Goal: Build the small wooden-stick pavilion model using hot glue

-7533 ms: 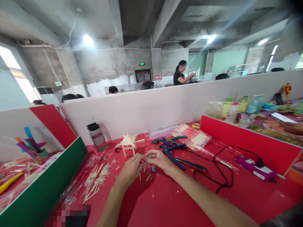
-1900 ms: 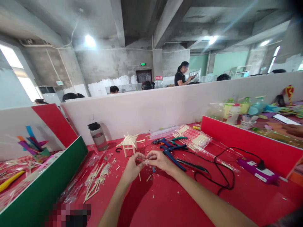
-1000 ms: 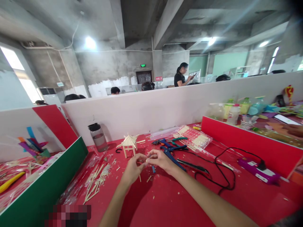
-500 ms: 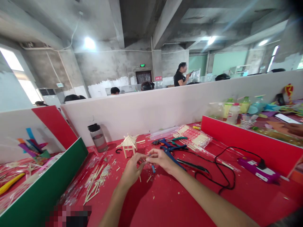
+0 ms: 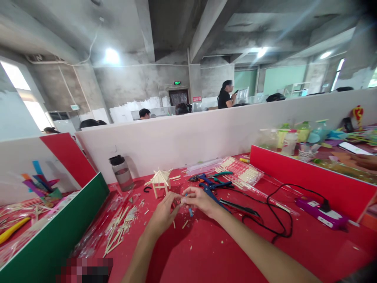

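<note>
My left hand (image 5: 165,209) and my right hand (image 5: 200,200) meet above the red tabletop, fingertips pinched together. Between them is a tiny pale piece, too small and covered to name. Just behind the left hand stands a small pavilion model (image 5: 160,181) made of wooden sticks, upright on thin legs. Below the fingers lies a small blue object (image 5: 191,212) among wood crumbs. To the right of my right hand are blue-handled cutters (image 5: 213,190), pliers (image 5: 197,177) and a black utility knife (image 5: 240,207). Loose wooden sticks (image 5: 118,230) lie to the left.
A dark-lidded water bottle (image 5: 122,173) stands at the back left. A packet of sticks (image 5: 240,171) lies at the back right. A black cable (image 5: 284,224) runs to a purple power strip (image 5: 322,212). Green (image 5: 59,228) and red (image 5: 294,173) dividers flank the table, with a white partition (image 5: 188,137) behind.
My hands stay together in nearly the same place; the left fingers have shifted slightly. The pavilion and the tools have not moved.
</note>
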### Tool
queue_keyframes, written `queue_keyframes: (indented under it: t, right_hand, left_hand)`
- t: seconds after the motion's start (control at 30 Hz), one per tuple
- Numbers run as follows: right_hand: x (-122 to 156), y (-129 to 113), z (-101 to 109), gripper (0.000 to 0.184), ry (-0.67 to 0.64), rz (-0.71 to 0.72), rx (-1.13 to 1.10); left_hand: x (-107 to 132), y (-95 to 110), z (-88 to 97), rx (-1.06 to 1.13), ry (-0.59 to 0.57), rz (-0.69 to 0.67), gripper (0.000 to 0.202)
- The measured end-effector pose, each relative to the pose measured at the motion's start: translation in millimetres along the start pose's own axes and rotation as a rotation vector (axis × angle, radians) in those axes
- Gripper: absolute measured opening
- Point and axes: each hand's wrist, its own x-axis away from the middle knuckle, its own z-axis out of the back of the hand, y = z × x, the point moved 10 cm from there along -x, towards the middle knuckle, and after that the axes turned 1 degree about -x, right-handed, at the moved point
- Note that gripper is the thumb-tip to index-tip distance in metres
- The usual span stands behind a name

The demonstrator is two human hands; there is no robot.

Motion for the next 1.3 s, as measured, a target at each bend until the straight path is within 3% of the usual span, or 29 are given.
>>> queue_keyframes:
  t: [0.13, 0.4, 0.6, 0.73, 0.83, 1.03, 1.3]
  right_hand:
    - [-1.1, -7.8, 3.6, 0.038, 0.026, 0.063, 0.07]
    - [-3.7, -0.5, -10.0, 0.008, 0.046, 0.215, 0.542]
    - [-0.1, 2.2, -17.6, 0.009, 0.052, 0.244, 0.739]
    - [6.2, -19.1, -20.7, 0.011, 0.091, 0.319, 0.816]
    - [7.7, -33.0, -18.6, 0.011, 0.098, 0.337, 0.673]
    - [4.7, -26.9, -13.0, 0.03, 0.055, 0.191, 0.148]
    - [4.8, -26.1, -10.8, 0.03, 0.089, 0.201, 0.087]
  left_hand:
    - [-1.3, 4.4, 8.5, 0.09, 0.079, 0.021, 0.018]
    - [-2.3, 12.8, 19.6, 0.169, 0.143, 0.042, 0.019]
    - [-2.4, 10.4, 20.2, 0.151, 0.157, 0.033, 0.017]
    - [-2.4, 7.1, 21.0, 0.164, 0.164, 0.05, 0.018]
    - [-2.2, 3.3, 22.9, 0.182, 0.183, 0.079, 0.019]
    - [-3.3, -1.3, 15.7, 0.201, 0.143, 0.094, 0.02]
    - [-3.5, -14.1, 9.5, 0.251, 0.168, 0.137, 0.019]
